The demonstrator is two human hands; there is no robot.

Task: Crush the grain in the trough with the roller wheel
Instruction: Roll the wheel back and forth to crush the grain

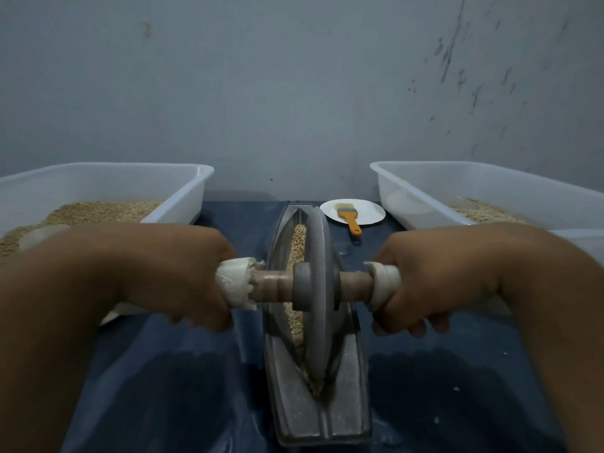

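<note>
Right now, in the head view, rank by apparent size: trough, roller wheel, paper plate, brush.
1. Trough
2. Roller wheel
3. Paper plate, farther away, so its true size is unsure
4. Brush

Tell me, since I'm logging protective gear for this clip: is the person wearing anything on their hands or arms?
No. The left hand and the right hand are bare, with no gloves, rings or watch showing. Both forearms are uncovered as far as the frame shows, with no sleeve in view.

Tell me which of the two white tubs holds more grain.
The left white tub: grain covers its floor in a thick layer, while the right white tub shows only a thin patch.
</note>
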